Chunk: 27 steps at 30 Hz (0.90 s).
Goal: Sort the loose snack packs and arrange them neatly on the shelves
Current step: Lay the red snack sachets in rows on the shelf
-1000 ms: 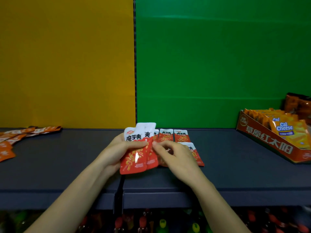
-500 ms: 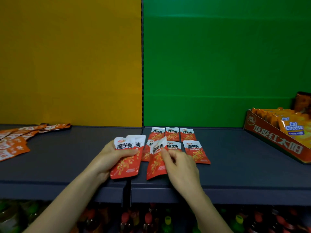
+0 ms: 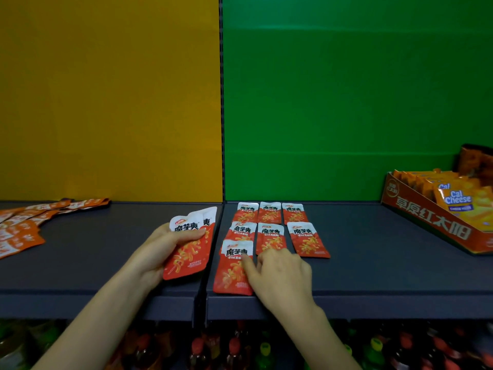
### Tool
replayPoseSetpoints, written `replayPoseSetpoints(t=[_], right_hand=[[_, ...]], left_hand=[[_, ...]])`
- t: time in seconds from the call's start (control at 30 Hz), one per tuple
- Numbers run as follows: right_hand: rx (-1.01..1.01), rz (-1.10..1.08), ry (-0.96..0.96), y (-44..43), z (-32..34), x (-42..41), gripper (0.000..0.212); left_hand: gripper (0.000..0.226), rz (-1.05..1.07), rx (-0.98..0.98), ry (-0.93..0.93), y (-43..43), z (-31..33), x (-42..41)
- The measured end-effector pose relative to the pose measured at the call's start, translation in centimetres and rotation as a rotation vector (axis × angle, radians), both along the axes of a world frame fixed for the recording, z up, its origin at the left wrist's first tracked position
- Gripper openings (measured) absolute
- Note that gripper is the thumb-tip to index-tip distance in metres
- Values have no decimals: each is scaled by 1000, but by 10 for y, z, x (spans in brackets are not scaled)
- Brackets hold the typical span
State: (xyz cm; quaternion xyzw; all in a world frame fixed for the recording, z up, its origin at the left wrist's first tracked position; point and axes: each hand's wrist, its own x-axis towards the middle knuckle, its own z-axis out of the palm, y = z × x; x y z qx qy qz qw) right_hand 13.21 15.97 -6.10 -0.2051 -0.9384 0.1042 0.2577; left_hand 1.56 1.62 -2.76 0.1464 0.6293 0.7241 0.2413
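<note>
snack packs (image 3: 189,247), red and white, sit fanned in the left hand (image 3: 160,249), thumb clamped across their tops. the right hand (image 3: 280,273) rests open, fingertips pressing one pack (image 3: 233,268) flat on the shelf (image 3: 373,263); just beyond it lie six more in two rows.

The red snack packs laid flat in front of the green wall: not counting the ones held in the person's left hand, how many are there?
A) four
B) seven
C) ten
B: the red snack packs form a back row of three, a middle row of three, and one front pack under the right hand.
</note>
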Motion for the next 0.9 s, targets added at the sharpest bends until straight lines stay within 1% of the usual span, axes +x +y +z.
replayPoseSetpoints(t=[0.07, 0.17, 0.3, 0.37, 0.47, 0.53, 0.6, 0.73, 0.8, 0.9], right_hand=[[-4, 2, 60, 2, 4, 5, 57], [-168, 84, 186, 5, 10, 13, 57], [-354, 155, 239, 14, 9, 17, 52], [-431, 166, 273, 24, 6, 19, 50], [-502, 137, 283, 43, 3, 26, 50], [-513, 127, 298, 54, 1, 32, 50], [-493, 99, 320, 66, -1, 38, 50], [-497, 29, 347, 92, -3, 54, 49], [-483, -2, 313, 101, -5, 60, 50], [-367, -75, 229, 105, -13, 63, 49]], left_hand=[[22, -20, 7, 21, 5, 3, 6], [25, -45, 26, 87, 21, 7, 20], [33, -127, 48, 169, 51, 2, 43], [29, -149, 46, 115, 63, -1, 50], [17, -192, 61, -79, 77, -1, 56], [14, -208, 47, -102, 82, 0, 59], [13, -214, -4, -27, 86, 0, 59], [24, -206, -103, 125, 85, -7, 58], [26, -187, -137, 229, 84, -12, 59], [29, -142, -250, 431, 84, -15, 62]])
